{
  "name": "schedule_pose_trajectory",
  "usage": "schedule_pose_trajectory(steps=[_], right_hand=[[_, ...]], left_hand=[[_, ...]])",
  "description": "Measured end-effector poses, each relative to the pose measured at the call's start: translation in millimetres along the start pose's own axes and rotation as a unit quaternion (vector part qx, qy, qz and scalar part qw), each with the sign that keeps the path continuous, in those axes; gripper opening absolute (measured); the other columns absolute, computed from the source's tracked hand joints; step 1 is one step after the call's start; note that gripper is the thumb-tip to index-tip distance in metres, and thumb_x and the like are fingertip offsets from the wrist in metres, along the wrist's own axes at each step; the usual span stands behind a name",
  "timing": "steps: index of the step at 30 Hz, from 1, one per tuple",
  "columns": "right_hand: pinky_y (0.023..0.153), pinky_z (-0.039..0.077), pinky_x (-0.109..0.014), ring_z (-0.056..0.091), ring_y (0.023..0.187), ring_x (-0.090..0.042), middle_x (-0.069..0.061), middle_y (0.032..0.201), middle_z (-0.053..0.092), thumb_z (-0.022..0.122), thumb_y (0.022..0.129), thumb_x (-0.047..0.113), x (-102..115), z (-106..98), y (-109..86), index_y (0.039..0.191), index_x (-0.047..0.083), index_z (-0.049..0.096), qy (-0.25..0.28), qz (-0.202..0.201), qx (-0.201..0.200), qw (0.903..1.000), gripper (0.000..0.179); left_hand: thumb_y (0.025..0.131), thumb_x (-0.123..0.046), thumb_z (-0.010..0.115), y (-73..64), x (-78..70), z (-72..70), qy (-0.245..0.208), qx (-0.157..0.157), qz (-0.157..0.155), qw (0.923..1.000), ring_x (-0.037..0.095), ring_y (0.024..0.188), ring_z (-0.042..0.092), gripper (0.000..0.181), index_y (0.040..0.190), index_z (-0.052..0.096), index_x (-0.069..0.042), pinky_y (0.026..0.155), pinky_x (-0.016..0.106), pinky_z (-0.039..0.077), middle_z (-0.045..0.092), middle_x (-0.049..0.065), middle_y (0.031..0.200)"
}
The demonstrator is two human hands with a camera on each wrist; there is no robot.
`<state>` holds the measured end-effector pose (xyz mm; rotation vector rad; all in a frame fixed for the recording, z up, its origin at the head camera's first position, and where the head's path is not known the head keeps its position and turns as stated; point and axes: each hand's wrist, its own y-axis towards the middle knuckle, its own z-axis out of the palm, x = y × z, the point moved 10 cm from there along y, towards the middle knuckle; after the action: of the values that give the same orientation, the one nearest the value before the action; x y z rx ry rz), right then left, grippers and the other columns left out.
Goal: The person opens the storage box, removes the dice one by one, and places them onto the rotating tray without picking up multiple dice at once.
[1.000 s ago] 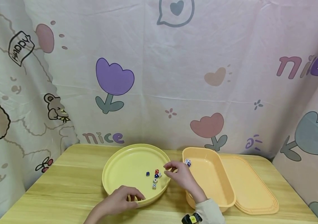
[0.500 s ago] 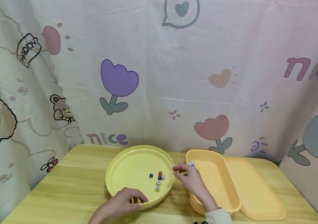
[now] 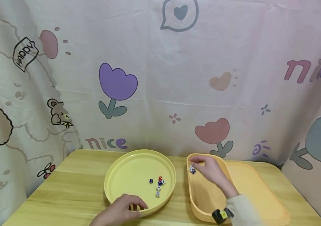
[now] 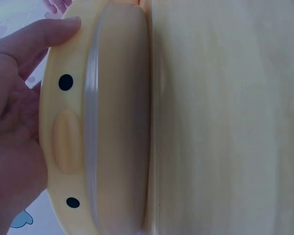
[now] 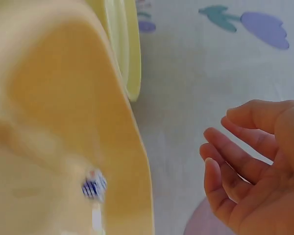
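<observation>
My left hand (image 3: 123,208) holds the near rim of a round yellow tray (image 3: 129,172). In the left wrist view the thumb (image 4: 63,32) lies on the tray's outer wall, which bears two black dots and an oval bump; the other fingers go behind the rim. Inside the tray's right half lie several dice: a red die (image 3: 160,178), a lone blue die (image 3: 150,181) and white ones, the nearest die (image 3: 157,194) with blue dots. Over the far end of an orange rectangular box (image 3: 205,194) hovers my right hand (image 3: 212,169), fingers loosely bent around nothing.
Dice (image 3: 192,170) sit in the box's far left corner, white and blue. A flat orange lid (image 3: 262,191) lies right of the box, partly beneath its edge. Behind the wooden table (image 3: 73,185) hangs a printed curtain (image 3: 155,78).
My right hand has moved from the tray's right rim rightward, over the far end of the box. The left hand stays on the tray rim, and the dice in the tray keep their layout.
</observation>
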<state>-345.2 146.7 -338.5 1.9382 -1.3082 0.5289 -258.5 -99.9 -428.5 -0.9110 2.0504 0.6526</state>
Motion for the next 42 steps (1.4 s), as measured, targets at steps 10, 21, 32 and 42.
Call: schedule_pose_trajectory(steps=[10,21,32,42], right_hand=[[0.076,0.052,-0.039,0.063,0.092,-0.029,-0.014,0.1,0.069,0.065,0.088,0.0,-38.5,-7.5,34.0,0.103,-0.006,0.07,0.008,0.034,0.016,0.9993,0.017],[0.078,0.052,-0.041,0.064,0.093,-0.033,-0.019,0.099,0.069,0.065,0.081,-0.006,-81.6,14.9,42.5,0.101,-0.008,0.071,0.016,0.083,0.008,0.9964,0.02],[0.074,0.055,-0.037,0.067,0.087,-0.034,-0.021,0.091,0.07,0.066,0.073,-0.011,-104.1,25.6,34.1,0.099,-0.012,0.069,0.02,0.071,-0.006,0.9972,0.025],[0.07,0.048,-0.026,0.063,0.081,-0.02,-0.013,0.086,0.072,0.075,0.069,-0.007,-127.9,38.6,26.6,0.095,-0.006,0.074,0.01,0.121,-0.037,0.992,0.026]], left_hand=[[0.085,-0.009,0.069,-1.7,4.2,-3.0,-0.01,-0.007,-0.011,0.9999,0.001,0.076,0.051,0.015,0.1,0.073,-0.009,0.065,0.023,0.044,0.063,-0.013,0.087],[0.086,-0.008,0.067,-4.2,-3.8,-8.5,0.025,-0.022,0.052,0.9981,-0.002,0.076,0.051,0.015,0.1,0.073,-0.009,0.062,0.022,0.045,0.064,-0.014,0.088],[0.086,-0.008,0.068,-1.9,-7.5,-7.6,0.029,-0.016,0.062,0.9975,-0.002,0.076,0.051,0.015,0.1,0.072,-0.008,0.062,0.022,0.045,0.065,-0.012,0.089],[0.085,-0.007,0.068,-1.5,-5.1,-2.9,0.001,-0.006,0.04,0.9992,-0.001,0.077,0.052,0.016,0.1,0.073,-0.008,0.064,0.022,0.046,0.065,-0.012,0.09]])
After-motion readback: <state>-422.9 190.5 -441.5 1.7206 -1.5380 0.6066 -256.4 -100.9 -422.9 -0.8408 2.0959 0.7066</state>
